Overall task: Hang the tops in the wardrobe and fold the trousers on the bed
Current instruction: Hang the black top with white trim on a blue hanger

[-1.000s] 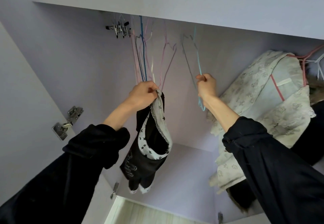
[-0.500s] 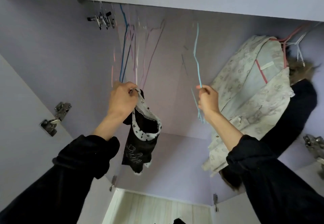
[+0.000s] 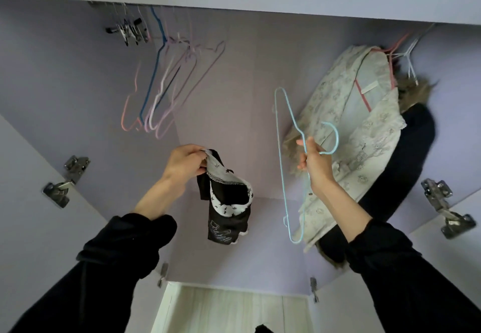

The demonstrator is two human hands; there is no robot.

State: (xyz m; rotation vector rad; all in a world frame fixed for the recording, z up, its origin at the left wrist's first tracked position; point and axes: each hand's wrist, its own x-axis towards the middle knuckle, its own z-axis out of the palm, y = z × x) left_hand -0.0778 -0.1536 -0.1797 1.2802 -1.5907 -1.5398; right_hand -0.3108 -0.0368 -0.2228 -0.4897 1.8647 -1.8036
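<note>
The light-blue wire hanger [image 3: 282, 155], on the rail a second ago, is now free in the right hand's [image 3: 316, 163] grip, while the left hand [image 3: 186, 163] pinches the black star-trimmed top [image 3: 226, 202] near the wardrobe's [image 3: 78, 77] middle, ready for threading.

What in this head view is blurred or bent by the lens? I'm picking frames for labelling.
Head view: wide-angle bends the wardrobe edges; the empty hangers look smeared; the light blue hanger in the right hand and the black top in the left hand stay sharp; lighting dim, no glare.
</note>
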